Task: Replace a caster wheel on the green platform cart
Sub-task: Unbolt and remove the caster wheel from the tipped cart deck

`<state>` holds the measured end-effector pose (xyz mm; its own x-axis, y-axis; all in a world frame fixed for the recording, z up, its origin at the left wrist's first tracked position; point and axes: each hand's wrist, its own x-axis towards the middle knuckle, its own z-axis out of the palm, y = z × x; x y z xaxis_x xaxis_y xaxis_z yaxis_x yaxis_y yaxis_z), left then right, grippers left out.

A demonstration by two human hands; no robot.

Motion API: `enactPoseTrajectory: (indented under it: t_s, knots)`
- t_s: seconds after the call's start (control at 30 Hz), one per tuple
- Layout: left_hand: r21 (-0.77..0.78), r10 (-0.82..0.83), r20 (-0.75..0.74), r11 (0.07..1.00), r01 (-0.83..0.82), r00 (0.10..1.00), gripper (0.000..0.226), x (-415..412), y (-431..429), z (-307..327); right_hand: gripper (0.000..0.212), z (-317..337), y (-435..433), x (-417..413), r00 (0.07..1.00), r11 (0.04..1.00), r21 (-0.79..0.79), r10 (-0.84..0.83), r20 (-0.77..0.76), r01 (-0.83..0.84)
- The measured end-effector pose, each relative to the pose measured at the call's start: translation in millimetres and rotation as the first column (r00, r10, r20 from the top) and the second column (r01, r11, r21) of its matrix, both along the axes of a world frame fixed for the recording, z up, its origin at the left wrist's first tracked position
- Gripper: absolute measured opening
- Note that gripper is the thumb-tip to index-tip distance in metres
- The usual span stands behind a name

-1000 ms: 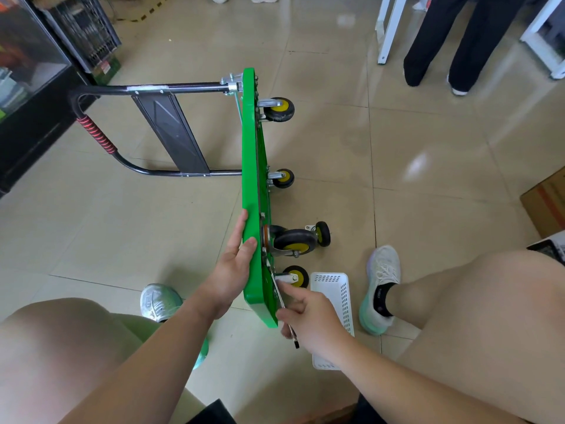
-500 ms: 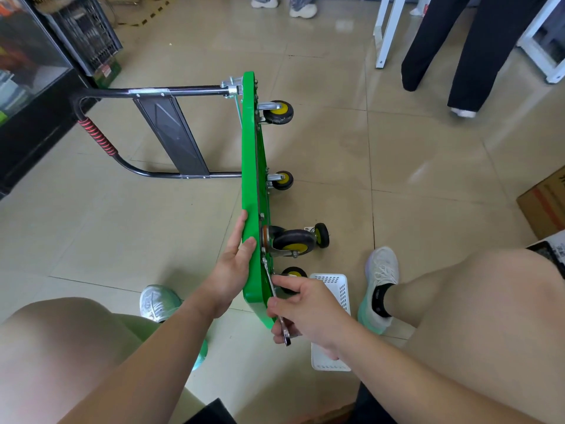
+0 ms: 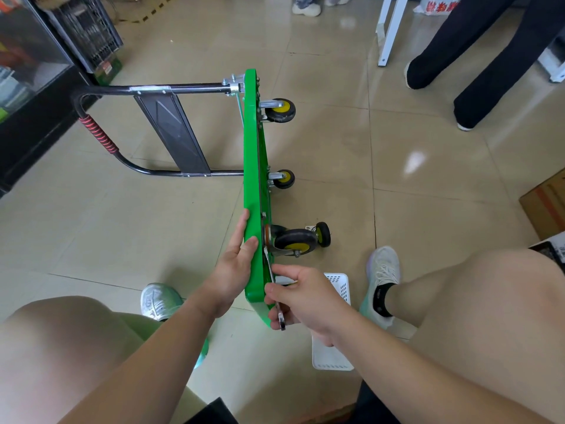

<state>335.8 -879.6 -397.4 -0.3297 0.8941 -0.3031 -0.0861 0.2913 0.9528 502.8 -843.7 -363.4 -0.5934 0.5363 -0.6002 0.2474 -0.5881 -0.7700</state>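
The green platform cart stands on its side edge on the tiled floor, its black handle lying to the left. Black casters with yellow hubs stick out to the right; the nearest large caster sits close to my hands. My left hand lies flat against the deck's top face with the thumb over the edge. My right hand grips a silver wrench whose far end reaches the mount plate below that caster. The near lower wheel is hidden behind my right hand.
A white perforated basket lies on the floor under my right arm. My feet flank the cart. A cardboard box sits at the right edge, a person's dark trouser legs stand at the back right, and a dark cabinet fills the left.
My right hand has swung the wrench handle up and toward the cart's underside, covering the near lower wheel. The left hand stays on the deck.
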Motion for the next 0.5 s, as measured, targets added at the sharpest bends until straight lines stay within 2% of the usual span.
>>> enactPoseTrajectory:
  t_s: [0.27,0.5]
  knots:
    - [-0.005,-0.01,0.021,1.0,0.01,1.0,0.051,-0.3,0.6,-0.3,0.052,-27.4,0.8,4.7,0.995,0.99,0.121,0.065,0.074,-0.073]
    - [-0.007,0.005,0.026,1.0,-0.005,1.0,0.052,0.2,0.6,-0.5,0.05,-52.7,-8.2,1.0,0.995,0.959,0.281,0.012,0.1,-0.039]
